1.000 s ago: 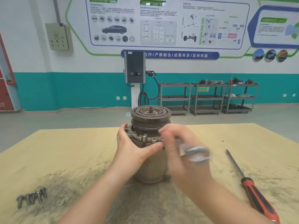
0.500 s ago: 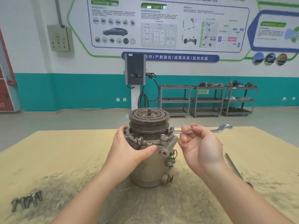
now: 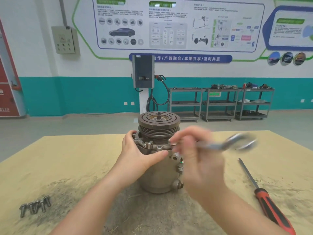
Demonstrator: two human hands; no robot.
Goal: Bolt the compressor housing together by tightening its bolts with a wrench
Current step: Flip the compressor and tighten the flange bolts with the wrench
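Note:
The compressor [image 3: 158, 177] stands upright at the middle of the table, its dark grooved pulley on top. My left hand [image 3: 138, 156] grips its bolted flange from the left, thumb across the front. My right hand [image 3: 197, 160], blurred by motion, holds a silver wrench [image 3: 225, 144] whose near end sits at a bolt on the flange's right side. The wrench handle points out to the right.
Several loose bolts [image 3: 35, 206] lie at the table's near left. A red-handled screwdriver [image 3: 264, 195] lies to the right of the compressor. The tan table [image 3: 67, 158] is dusted with dark grit in front. Metal shelving carts stand by the far wall.
My right hand has swung the wrench about the flange bolt, from near me out to the right, and it keeps moving, now blurred. My left hand keeps its hold on the flange.

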